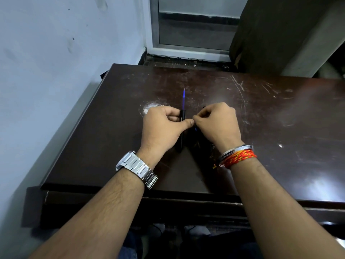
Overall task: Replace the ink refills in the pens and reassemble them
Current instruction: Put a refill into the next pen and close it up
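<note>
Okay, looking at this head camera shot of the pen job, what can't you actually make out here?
All in the head view:
- What the right hand pinches: hidden by its curled fingers.
- The middle of the black pen barrel: covered by the left hand.
- Print on the barrel: too small to read.
- How far the blue refill sits inside: hidden by the barrel.
- Dark items under the right wrist: lost against the dark table.

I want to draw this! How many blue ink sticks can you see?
1. The thin blue ink refill pokes out of the black pen barrel held in the left hand, pointing away across the dark brown table. The right hand may hide more.
</note>
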The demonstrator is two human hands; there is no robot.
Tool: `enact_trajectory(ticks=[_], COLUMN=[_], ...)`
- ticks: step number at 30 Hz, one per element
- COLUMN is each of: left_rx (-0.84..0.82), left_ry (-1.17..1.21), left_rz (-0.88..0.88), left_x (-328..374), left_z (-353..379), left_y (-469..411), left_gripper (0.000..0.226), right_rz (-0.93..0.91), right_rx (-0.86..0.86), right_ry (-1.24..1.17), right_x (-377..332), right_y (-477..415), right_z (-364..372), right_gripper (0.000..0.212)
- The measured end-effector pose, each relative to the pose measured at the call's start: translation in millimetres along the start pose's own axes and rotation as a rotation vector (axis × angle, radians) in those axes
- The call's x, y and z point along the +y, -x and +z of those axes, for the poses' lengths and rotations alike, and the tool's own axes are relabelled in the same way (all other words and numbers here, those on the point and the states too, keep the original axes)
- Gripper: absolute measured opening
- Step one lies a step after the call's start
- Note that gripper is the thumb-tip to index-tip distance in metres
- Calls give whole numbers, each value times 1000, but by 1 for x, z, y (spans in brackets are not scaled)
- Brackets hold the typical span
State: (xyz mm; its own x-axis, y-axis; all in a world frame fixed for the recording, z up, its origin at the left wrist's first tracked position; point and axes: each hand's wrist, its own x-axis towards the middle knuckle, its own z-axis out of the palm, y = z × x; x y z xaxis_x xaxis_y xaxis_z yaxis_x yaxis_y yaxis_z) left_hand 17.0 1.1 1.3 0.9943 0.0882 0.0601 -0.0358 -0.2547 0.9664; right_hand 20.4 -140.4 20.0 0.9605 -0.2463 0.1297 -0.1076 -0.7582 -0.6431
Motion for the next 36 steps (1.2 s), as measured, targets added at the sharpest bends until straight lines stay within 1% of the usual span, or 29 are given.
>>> enact_trajectory(ticks=[5, 9, 14, 17, 18, 20, 23, 26, 28, 30, 32, 36], left_rx=[32, 62, 62, 51, 51, 44, -4, -64, -95, -105, -113, -112], left_ry=[-17, -35, -52, -52, -58, -71, -85, -109, -123, -157, -177, -180], left_rz=[6, 15, 20, 19, 22, 25, 27, 42, 52, 63, 68, 72], left_x=[0, 0, 0, 0, 0, 1, 2, 4, 4, 5, 6, 6], left_z=[1, -1, -1, 0, -1, -1, 1, 3, 5, 6, 7, 8], left_y=[0, 0, 0, 0, 0, 0, 2, 5, 7, 9, 10, 11], left_gripper=[22, 27, 28, 28, 27, 26, 22, 20, 18, 17, 17, 17], right_rz=[14, -12, 7, 5, -6, -34, -40, 21, 52, 62, 58, 48], right_rx=[-55, -82, -100, -111, -87, 16, 177, 217, 224, 238, 253, 252], right_ry=[128, 142, 214, 206, 176, 55, -240, -612, -802, -892, -934, -932], right_x=[-2, -3, -4, -3, -3, -2, -4, -7, -9, -10, -10, -10], right_y=[3, 5, 4, 4, 3, 2, -4, -8, -8, -9, -9, -10], right_z=[2, 3, 3, 2, 2, 3, 2, 2, 2, 1, 0, 1], right_gripper=[11, 8, 19, 19, 20, 21, 24, 26, 28, 26, 22, 22])
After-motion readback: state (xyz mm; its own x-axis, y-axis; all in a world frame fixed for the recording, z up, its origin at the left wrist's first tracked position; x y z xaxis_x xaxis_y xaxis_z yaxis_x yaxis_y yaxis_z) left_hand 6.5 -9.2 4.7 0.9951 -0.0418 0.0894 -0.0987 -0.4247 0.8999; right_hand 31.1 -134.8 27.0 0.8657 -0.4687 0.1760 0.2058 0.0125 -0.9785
